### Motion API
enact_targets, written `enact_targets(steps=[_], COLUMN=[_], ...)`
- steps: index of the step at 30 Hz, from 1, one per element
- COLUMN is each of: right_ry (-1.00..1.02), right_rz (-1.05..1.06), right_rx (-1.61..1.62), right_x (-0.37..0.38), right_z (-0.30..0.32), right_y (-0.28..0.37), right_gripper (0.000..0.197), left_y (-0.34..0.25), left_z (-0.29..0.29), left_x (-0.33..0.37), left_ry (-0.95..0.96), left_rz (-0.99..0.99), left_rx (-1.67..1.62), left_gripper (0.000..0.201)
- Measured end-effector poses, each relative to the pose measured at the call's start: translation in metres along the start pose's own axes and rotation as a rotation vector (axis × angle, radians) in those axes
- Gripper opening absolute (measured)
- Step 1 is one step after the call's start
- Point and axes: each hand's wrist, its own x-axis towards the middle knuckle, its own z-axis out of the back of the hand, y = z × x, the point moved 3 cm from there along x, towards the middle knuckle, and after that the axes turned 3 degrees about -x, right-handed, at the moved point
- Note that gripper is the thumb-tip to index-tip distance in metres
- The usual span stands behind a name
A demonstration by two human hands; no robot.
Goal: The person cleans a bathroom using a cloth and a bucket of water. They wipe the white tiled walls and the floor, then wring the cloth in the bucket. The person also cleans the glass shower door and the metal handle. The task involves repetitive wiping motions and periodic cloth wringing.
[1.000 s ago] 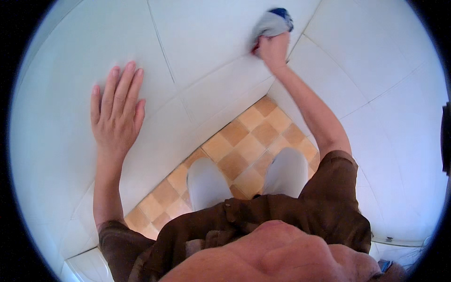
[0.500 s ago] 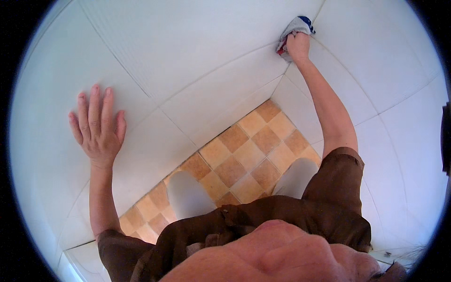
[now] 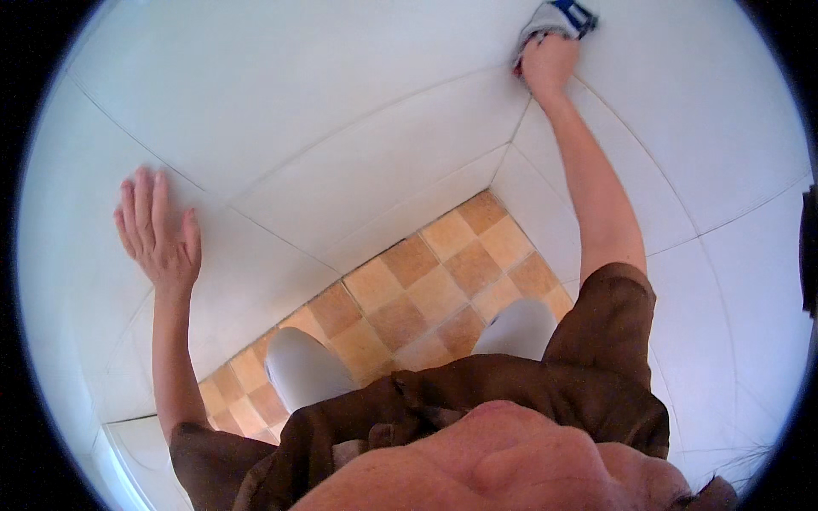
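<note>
My right hand point(image 3: 550, 64) is closed around a bunched cloth point(image 3: 539, 21), grey with dark blue and a bit of red. It presses the cloth into the corner where two white tiled walls meet, high up in front. Part of the cloth is hidden behind the fingers. Off to the left, my left hand point(image 3: 159, 230) lies flat against the white wall point(image 3: 358, 77), fingers stretched out and thumb apart, with nothing in it.
Below, the floor point(image 3: 409, 260) is laid with orange and tan checkered tiles. My two knees in light grey trousers point(image 3: 307, 370) are near the wall's foot. The side wall point(image 3: 682, 128) rises on the right. A pale ledge or edge point(image 3: 128, 468) shows at lower left.
My right hand has moved slightly upward along the corner with the cloth, and more of its blue part shows. The left hand stays flat on the wall. The view has shifted a little.
</note>
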Motion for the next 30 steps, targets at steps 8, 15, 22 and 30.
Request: enact_targets(steps=[8,15,22,30], right_ry=[0.029,-0.262,0.041,0.081], right_rz=[0.171,0.163,0.205,-0.14], right_rx=[0.097,0.108,-0.174,0.223], right_x=[0.055,0.165,-0.061,0.071], right_z=[0.058,0.087,-0.021,0.079], right_y=[0.031,0.017,-0.054,-0.034], right_gripper=[0.033,0.032,0.038,0.034], left_y=[-0.034,-0.033,-0.031,-0.032], left_z=[-0.02,-0.03,-0.043,-0.042], left_x=[0.021,0.025,0.02,0.018], left_ry=[0.014,-0.041,-0.024,-0.042], left_rz=[-0.047,-0.047,-0.054,-0.062], left_rx=[0.01,0.037,0.082,0.129], left_gripper=[0.05,0.052,0.051,0.046])
